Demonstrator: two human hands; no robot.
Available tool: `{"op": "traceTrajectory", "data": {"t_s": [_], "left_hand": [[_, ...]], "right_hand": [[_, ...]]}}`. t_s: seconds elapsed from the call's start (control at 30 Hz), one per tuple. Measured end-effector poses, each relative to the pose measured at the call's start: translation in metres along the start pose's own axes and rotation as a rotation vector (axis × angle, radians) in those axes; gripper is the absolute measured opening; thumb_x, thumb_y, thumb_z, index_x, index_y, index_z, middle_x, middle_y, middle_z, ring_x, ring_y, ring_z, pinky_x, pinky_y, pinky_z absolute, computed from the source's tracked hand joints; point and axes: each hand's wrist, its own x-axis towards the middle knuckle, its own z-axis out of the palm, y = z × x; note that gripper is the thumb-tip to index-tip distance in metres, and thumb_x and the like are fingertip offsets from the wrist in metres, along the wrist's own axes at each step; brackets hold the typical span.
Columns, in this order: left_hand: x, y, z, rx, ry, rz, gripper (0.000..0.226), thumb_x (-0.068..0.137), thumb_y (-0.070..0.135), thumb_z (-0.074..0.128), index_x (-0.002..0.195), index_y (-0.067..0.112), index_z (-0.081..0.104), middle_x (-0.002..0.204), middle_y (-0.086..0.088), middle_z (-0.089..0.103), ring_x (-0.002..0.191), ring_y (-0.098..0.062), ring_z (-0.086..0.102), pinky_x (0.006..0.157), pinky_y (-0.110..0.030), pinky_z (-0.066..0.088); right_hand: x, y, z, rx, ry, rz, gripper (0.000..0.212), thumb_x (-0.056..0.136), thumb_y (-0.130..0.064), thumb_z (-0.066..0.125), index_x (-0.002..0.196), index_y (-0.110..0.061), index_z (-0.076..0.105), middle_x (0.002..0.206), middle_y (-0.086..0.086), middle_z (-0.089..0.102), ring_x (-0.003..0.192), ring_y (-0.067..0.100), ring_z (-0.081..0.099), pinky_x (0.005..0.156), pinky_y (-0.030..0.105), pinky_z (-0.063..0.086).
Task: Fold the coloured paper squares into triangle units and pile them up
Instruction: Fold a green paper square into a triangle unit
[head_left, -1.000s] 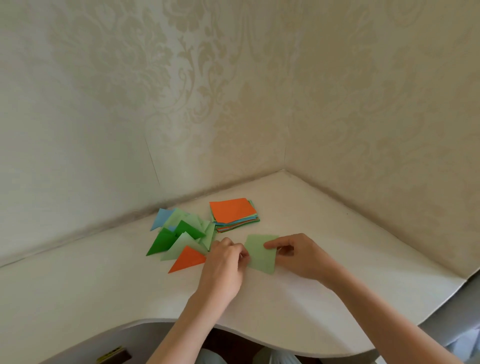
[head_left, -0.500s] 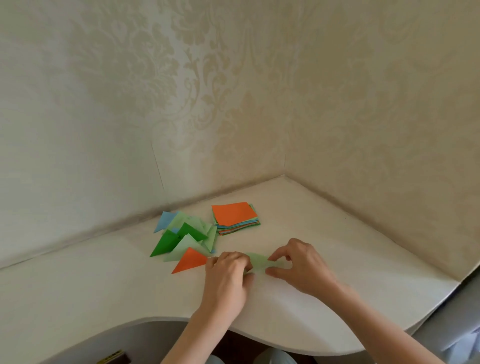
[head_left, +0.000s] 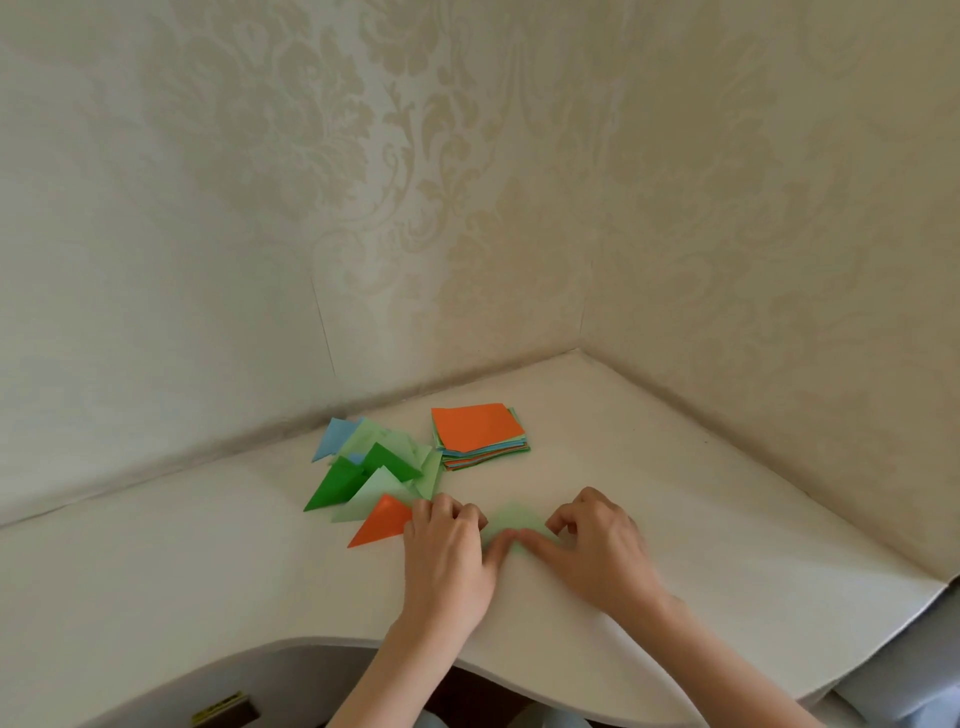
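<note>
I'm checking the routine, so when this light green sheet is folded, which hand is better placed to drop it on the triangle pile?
Probably the left hand. It already lies beside the pile of folded triangles, touching the orange triangle; the right hand would cross over. Both now pinch the light green sheet.

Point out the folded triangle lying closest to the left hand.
The orange triangle, at the pile's near edge beside the left hand; the others are green or blue.

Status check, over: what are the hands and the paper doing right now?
Left hand and right hand pinching light green sheet mid-fold. Triangle pile left, square stack behind. Nothing blocking.
</note>
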Motion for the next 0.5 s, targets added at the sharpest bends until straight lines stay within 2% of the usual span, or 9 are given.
{"op": "traceTrajectory", "data": {"t_s": [0.1,0.17,0.3,0.43,0.5], "left_hand": [[0.003,-0.001,0.001,0.046,-0.026,-0.025,0.043,0.085,0.062,0.051,0.098,0.024,0.062,0.099,0.006,0.053,0.097,-0.019,0.043,0.083,-0.029,0.035],[0.005,-0.003,0.001,0.002,-0.008,-0.028,0.04,0.081,0.062,0.057,0.093,0.024,0.058,0.093,0.006,0.054,0.092,-0.019,0.045,0.079,-0.03,0.036],[0.007,-0.012,0.005,-0.166,0.046,-0.009,0.033,0.072,0.044,0.077,0.083,0.022,0.055,0.077,0.008,0.052,0.076,-0.018,0.044,0.069,-0.032,0.038],[0.01,-0.021,-0.001,-0.301,-0.03,-0.009,0.024,0.073,0.028,0.079,0.082,0.025,0.057,0.077,0.013,0.054,0.079,-0.013,0.048,0.073,-0.028,0.041],[0.011,-0.025,-0.006,-0.36,-0.069,-0.012,0.022,0.074,0.02,0.078,0.081,0.026,0.058,0.076,0.013,0.056,0.079,-0.009,0.052,0.072,-0.021,0.041]], "right_hand": [[0.001,-0.001,0.003,-0.024,-0.003,0.008,0.036,0.075,-0.069,0.059,0.075,-0.033,0.053,0.084,-0.013,0.046,0.075,0.008,0.046,0.072,0.024,0.032],[0.001,0.001,0.003,-0.019,-0.004,0.005,0.036,0.074,-0.068,0.061,0.075,-0.033,0.051,0.083,-0.013,0.046,0.074,0.008,0.047,0.071,0.024,0.032],[0.004,0.005,0.002,0.06,-0.032,-0.01,0.031,0.073,-0.059,0.068,0.083,-0.036,0.051,0.084,-0.013,0.049,0.077,0.005,0.049,0.072,0.024,0.037],[0.007,0.016,-0.004,0.175,-0.105,-0.023,0.024,0.074,-0.042,0.074,0.086,-0.036,0.054,0.084,-0.012,0.053,0.077,0.003,0.048,0.072,0.023,0.042],[0.008,0.021,-0.006,0.224,-0.12,-0.043,0.021,0.075,-0.034,0.076,0.086,-0.033,0.057,0.084,-0.011,0.055,0.073,0.001,0.047,0.068,0.016,0.04]]}}
